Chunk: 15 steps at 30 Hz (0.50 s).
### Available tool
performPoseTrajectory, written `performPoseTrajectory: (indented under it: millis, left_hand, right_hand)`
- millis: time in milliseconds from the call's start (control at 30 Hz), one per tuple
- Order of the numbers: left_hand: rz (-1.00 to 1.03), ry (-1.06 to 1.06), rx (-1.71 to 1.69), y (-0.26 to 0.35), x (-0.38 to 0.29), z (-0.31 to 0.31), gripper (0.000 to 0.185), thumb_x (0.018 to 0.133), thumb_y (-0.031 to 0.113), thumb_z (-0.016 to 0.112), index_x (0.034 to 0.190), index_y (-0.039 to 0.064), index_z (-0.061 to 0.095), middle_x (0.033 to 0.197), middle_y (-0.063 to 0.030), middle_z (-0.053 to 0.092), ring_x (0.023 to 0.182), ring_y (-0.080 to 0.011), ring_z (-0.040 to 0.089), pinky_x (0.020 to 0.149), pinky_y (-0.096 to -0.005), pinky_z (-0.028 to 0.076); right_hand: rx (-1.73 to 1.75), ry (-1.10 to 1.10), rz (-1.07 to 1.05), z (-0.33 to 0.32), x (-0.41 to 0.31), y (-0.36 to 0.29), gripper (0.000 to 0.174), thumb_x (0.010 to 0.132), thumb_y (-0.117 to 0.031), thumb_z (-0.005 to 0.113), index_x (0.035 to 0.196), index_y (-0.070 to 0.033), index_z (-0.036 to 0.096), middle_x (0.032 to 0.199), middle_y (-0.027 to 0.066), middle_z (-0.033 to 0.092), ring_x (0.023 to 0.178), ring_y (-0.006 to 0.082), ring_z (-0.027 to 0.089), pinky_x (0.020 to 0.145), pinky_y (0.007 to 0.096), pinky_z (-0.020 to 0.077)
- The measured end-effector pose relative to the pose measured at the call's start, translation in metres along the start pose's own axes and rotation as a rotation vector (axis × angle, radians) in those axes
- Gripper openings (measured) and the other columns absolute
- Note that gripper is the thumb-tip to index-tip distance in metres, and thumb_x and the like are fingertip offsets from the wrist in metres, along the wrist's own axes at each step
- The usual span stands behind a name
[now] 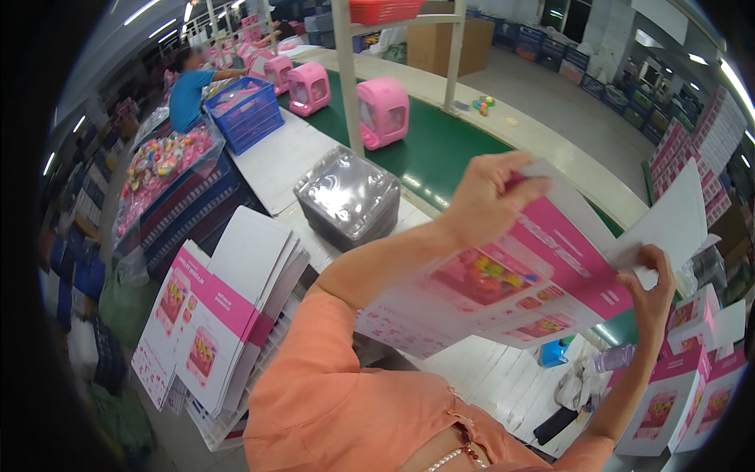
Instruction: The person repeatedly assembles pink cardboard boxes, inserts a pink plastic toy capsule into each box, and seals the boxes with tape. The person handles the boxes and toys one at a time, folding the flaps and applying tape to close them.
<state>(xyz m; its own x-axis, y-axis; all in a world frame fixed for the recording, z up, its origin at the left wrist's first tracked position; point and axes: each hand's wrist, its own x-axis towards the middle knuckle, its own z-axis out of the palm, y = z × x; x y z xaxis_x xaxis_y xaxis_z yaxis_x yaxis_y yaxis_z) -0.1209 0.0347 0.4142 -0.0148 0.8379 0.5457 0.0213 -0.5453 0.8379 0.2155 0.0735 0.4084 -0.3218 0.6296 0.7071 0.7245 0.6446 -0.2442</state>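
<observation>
A pink and white printed cardboard box (501, 283), partly unfolded, is held up in front of me. My left hand (495, 194) grips its upper edge near a grey-white flap. At the right, my right hand (649, 283) pinches the box by its other top corner, beside a raised white flap. Flat folded boxes (206, 330) of the same print lie stacked on a white crate at the left. A stack of clear plastic trays (348, 197) stands on the white table beyond my left forearm. Opened boxes (660, 407) stand upright at the lower right.
Pink toy machines (383, 112) stand on the green conveyor belt (424, 159). A blue crate (245, 115) and a bin of small colourful toys (168, 159) are at the upper left, near a person in a blue shirt (190, 97). A metal post (348, 76) rises by the belt.
</observation>
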Motion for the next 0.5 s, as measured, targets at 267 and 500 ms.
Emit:
performPoseTrajectory:
  millis: [267, 500]
  left_hand:
    - [-0.148, -0.431, -0.619, 0.04, -0.016, 0.028, 0.048, 0.107, 0.044, 0.044, 0.102, 0.004, 0.07, 0.095, -0.0077, 0.067, 0.084, -0.0106, 0.059, 0.073, -0.0273, 0.049]
    - [0.1, -0.438, -0.264, 0.009, 0.018, 0.072, 0.053, 0.102, 0.037, 0.056, 0.058, 0.008, 0.052, 0.057, 0.0091, 0.041, 0.056, -0.004, 0.037, 0.047, -0.0304, 0.03]
  right_hand:
    - [0.343, -0.078, -0.116, 0.038, -0.019, -0.057, 0.038, 0.067, -0.012, 0.088, 0.095, 0.0, 0.066, 0.081, 0.015, 0.066, 0.077, 0.029, 0.066, 0.075, 0.035, 0.0502]
    - [0.353, -0.134, -0.219, 0.048, -0.04, -0.066, 0.047, 0.067, -0.022, 0.092, 0.1, -0.004, 0.064, 0.082, 0.013, 0.062, 0.074, 0.0304, 0.061, 0.068, 0.0377, 0.0473]
